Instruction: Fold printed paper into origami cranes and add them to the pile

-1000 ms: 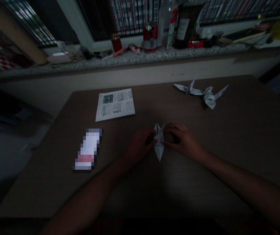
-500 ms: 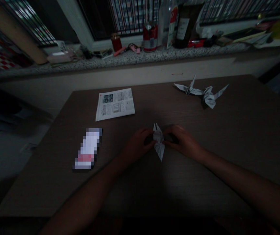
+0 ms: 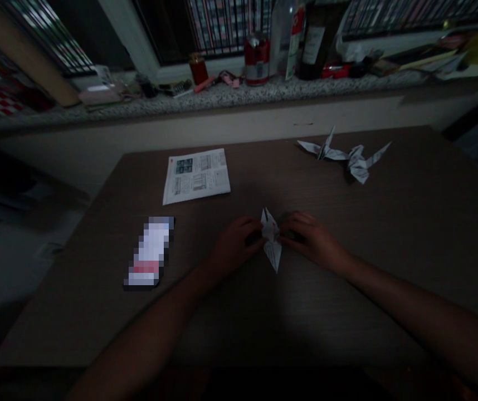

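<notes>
A small folded piece of printed paper [image 3: 271,245], pointed at its far and near ends, is at the middle of the table between my two hands. My left hand [image 3: 239,242] pinches its left edge with thumb and fingers. On the other side, my right hand [image 3: 312,239] grips the right edge in the same way. The far tip of the paper shows a dark slit. Parts of its side edges are hidden by my fingertips.
Two folded paper cranes [image 3: 358,163] stand at the table's back right. A folded printed sheet [image 3: 199,175] lies at the back left, with a phone [image 3: 149,253] nearer me. Behind, a stone windowsill [image 3: 222,97] carries a red can [image 3: 257,60], bottles and clutter.
My right hand's fingers have drawn a little closer together at the paper's right edge. The folded paper and my left hand stay almost where they were.
</notes>
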The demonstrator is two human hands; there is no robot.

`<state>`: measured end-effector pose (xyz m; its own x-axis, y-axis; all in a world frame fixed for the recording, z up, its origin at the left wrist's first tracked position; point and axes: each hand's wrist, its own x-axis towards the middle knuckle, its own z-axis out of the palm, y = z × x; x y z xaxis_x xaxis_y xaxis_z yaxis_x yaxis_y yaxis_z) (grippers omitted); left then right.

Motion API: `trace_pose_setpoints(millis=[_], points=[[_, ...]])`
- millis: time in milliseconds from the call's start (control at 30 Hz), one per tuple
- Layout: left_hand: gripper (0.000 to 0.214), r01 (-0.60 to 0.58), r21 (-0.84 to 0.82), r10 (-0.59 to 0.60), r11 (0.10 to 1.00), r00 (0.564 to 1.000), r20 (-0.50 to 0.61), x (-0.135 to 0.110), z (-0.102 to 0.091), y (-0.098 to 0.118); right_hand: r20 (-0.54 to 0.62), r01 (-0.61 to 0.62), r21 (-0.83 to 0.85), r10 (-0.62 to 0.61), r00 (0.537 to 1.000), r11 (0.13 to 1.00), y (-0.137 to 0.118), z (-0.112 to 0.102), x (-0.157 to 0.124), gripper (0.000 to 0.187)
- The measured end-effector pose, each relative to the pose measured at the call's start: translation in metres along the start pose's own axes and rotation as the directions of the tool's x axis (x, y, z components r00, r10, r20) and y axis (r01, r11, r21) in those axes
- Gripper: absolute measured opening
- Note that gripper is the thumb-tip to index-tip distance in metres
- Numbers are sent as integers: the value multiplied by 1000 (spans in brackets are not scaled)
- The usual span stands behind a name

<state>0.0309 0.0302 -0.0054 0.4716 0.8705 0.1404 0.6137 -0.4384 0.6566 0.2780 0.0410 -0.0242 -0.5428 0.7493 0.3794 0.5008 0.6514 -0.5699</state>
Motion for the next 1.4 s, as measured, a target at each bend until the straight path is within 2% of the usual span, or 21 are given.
trace_pose_setpoints(millis=[300,467,567,800,1000,1133,1267,1400], points=[[15,-60,93,58,994,998,18,-5,3,-1,53,58,-84,-54,997,995,-4,-1,-4,13],[22,-102,158,95,982,994,49,-7,0,3,41,66,-102,-62,997,993,-4,0,-4,15],[18,-130,210,118,969,990,71,-7,1,3,49,81,-121,-76,996,989,-3,-1,-5,15],[19,-222,332,201,917,975,96,-6,2,2,85,197,-123,-187,979,973,-2,-7,-5,21],[25,-252,376,225,892,968,115,-6,-4,3,133,280,-108,-266,955,954,-3,-13,-6,28],[35,-250,336,222,908,968,120,-11,-7,5,175,304,-138,-279,944,943,1,-13,-9,31],[29,-195,317,182,928,981,70,-15,-5,14,185,320,-181,-287,940,930,2,-12,-12,33],[45,-179,346,154,921,983,99,-17,-2,25,199,327,-175,-292,936,929,0,-14,-12,35]])
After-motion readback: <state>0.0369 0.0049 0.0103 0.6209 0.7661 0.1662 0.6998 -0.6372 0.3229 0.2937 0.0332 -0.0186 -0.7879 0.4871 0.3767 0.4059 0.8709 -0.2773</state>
